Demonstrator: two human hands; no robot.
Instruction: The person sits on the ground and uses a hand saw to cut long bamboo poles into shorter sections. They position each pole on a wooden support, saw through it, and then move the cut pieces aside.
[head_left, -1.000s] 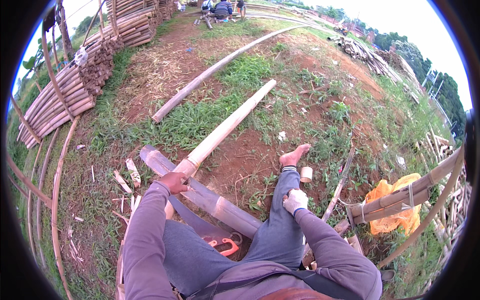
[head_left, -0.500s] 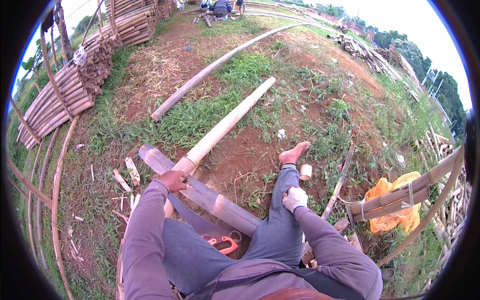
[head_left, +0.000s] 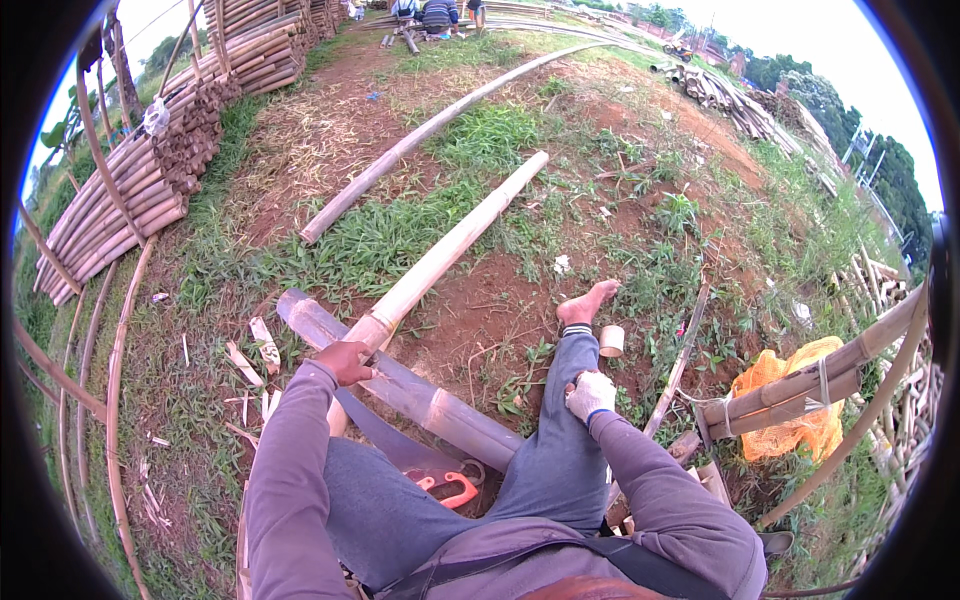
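Note:
My bare left hand [head_left: 345, 362] is closed over a pale bamboo pole [head_left: 455, 252], near where it crosses a thicker, darker bamboo length [head_left: 440, 410] on the ground. Below the crossing lies a handsaw [head_left: 395, 440]. Its dark blade points up toward my left hand, and its orange handle [head_left: 458, 490] rests between my legs. My right hand [head_left: 591, 396], in a white glove, is closed on the trouser leg [head_left: 563, 425] at my stretched-out right shin. Some of its fingers are hidden.
Bamboo offcuts [head_left: 265, 345] lie left of the poles, and a short bamboo ring [head_left: 611, 341] sits by my bare foot. An orange mesh bag [head_left: 790, 400] hangs by tied bamboo at right. Stacked bamboo [head_left: 130, 205] stands far left; people [head_left: 438, 15] sit far ahead.

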